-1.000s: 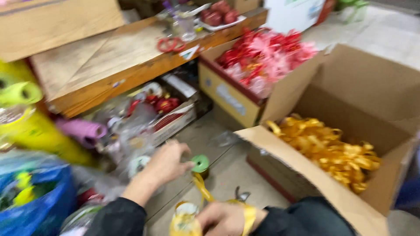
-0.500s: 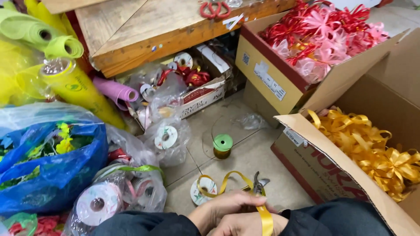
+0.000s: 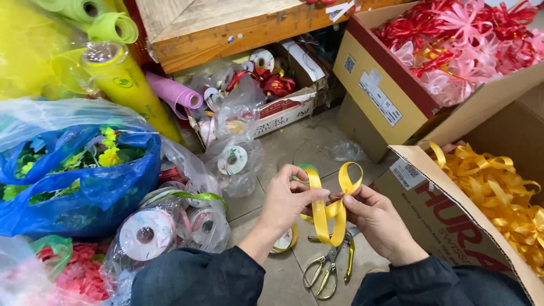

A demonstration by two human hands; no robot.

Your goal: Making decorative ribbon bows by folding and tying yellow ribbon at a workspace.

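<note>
Both my hands hold a yellow ribbon (image 3: 328, 211) folded into loops in front of me. My left hand (image 3: 289, 198) pinches the ribbon from the left, and my right hand (image 3: 377, 218) pinches it from the right at the crossing point. A loop stands up above my fingers and two tails hang down. On the floor under my hands lie gold-handled scissors (image 3: 328, 269) and a yellow ribbon spool (image 3: 283, 241), partly hidden by my left wrist. A small green spool shows just behind the ribbon loop.
A cardboard box of yellow bows (image 3: 498, 187) stands at the right, a box of red and pink bows (image 3: 464, 39) behind it. Bags of ribbon spools (image 3: 164, 224), a blue bag of artificial flowers (image 3: 73, 170), wrapping rolls (image 3: 119, 73) and a wooden shelf (image 3: 226, 22) fill the left and back.
My hands have lifted from the floor with the yellow ribbon and folded it into loops. The view has tilted down and shifted, so the scissors now lie below my hands.
</note>
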